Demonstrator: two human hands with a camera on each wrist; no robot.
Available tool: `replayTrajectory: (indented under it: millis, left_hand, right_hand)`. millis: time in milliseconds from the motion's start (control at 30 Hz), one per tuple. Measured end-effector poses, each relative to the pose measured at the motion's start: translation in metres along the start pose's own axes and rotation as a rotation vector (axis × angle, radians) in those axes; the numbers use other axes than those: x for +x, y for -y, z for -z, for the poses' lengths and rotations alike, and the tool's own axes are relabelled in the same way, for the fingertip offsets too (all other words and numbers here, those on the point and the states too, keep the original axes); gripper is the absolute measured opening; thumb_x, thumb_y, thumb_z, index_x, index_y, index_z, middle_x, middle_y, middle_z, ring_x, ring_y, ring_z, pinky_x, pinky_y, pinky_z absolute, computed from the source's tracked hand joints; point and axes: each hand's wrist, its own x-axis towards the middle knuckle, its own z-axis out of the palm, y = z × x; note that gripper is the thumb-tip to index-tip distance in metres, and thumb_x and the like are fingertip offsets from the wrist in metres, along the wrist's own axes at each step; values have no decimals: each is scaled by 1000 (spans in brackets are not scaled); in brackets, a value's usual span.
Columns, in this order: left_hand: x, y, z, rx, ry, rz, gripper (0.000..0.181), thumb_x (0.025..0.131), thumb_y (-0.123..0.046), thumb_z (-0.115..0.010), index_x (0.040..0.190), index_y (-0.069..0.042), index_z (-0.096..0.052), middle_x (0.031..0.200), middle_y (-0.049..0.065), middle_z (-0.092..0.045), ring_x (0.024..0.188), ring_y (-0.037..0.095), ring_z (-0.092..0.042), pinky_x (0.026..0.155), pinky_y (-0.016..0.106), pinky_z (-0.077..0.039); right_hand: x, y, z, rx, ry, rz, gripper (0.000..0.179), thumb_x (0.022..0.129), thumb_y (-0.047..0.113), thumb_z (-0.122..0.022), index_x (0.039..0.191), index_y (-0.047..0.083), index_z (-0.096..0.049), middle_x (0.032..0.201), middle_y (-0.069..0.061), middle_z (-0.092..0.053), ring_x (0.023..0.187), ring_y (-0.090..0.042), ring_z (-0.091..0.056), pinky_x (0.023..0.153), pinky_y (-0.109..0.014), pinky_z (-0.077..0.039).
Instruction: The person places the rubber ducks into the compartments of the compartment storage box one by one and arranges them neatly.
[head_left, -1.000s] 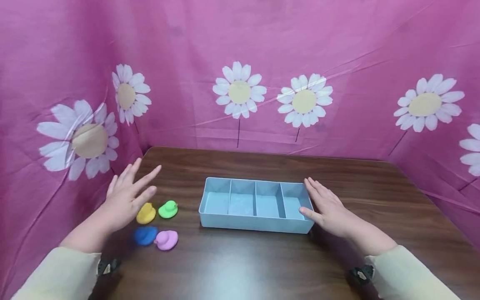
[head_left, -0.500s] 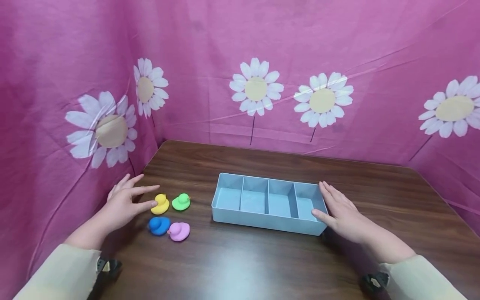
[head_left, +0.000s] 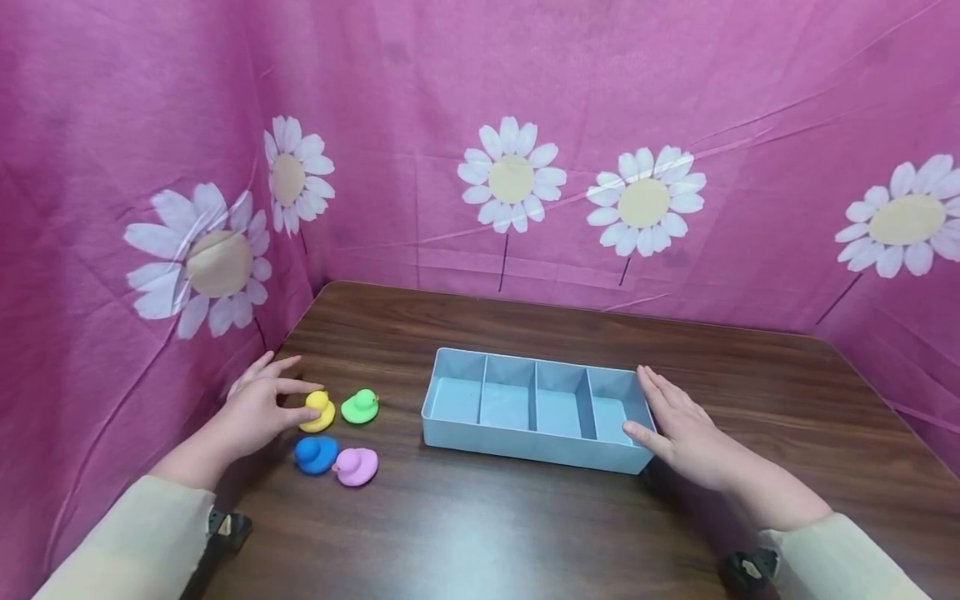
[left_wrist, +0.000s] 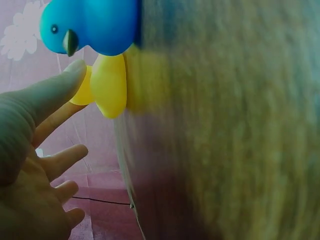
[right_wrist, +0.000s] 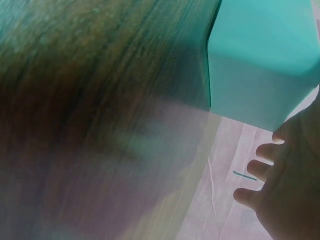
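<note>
At twelve o'clock a smooth magenta-pink fabric backdrop (head_left: 720, 67) is blazing away, and printed daisies (head_left: 512, 179) are flashing white petals round pale-yellow centres from nine across to three! Below, the flat wood-grained tabletop (head_left: 585, 533) is running dark brown in streaks, a whitish sheen gleaming at six. Around eight, what a palette: a smooth bright-yellow toy duck (head_left: 327, 417), a rounded lime-green toy duck (head_left: 360, 407), a smooth royal-blue toy duck (head_left: 316, 457) and a rounded lilac-pink toy duck (head_left: 356, 468) are popping! At five, a rectangular pale-blue plastic tray (head_left: 525, 444) is wearing one plain shade, and pale-cream cloth sleeves (head_left: 135, 537) are glowing at eight and four.
</note>
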Motion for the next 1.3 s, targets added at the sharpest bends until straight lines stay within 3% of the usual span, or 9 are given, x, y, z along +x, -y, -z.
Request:
replayTrajectory:
  millis: [267,567,733,1033,1300]
  left_hand:
    - [3,-9,6,15,-30,-33,40,78,-25,-85,110,-4,-75,146,29,-39,142,51,-8,102,77,-8]
    - [16,-47,17,15,-121,-220,35,74,-20,-88,104,-6,-78,142,25,-46,142,49,-15,100,77,-14]
    - [29,-71,16,10,-128,-285,33,75,-19,-88,103,-7,-78,142,24,-47,142,47,-16,101,76,-14]
    - [55,-112,0,-16,-85,-343,31,78,-20,-86,106,-11,-78,147,17,-45,146,40,-13,106,72,-8]
    - [66,-138,-24,-49,-40,-383,29,78,-24,-86,104,-15,-79,147,13,-46,146,35,-13,110,65,-9]
  right_hand:
    - [-1,-2,-1,3,7,-1,85,100,42,-56,158,3,-8,160,-24,-14,144,-46,-13,106,-69,-15]
    - [-1,-2,-1,8,27,-12,86,100,44,-54,157,2,-7,160,-24,-13,144,-46,-12,107,-69,-15]
    - [0,-3,0,12,44,-22,86,100,45,-53,158,3,-5,161,-24,-11,145,-47,-11,108,-69,-13]
    - [2,-7,-2,3,8,20,86,100,42,-55,156,-1,-7,159,-26,-13,142,-49,-14,107,-69,-15]
    - [1,-6,-1,15,37,-4,87,100,45,-53,157,1,-5,160,-26,-12,143,-50,-13,106,-70,-16]
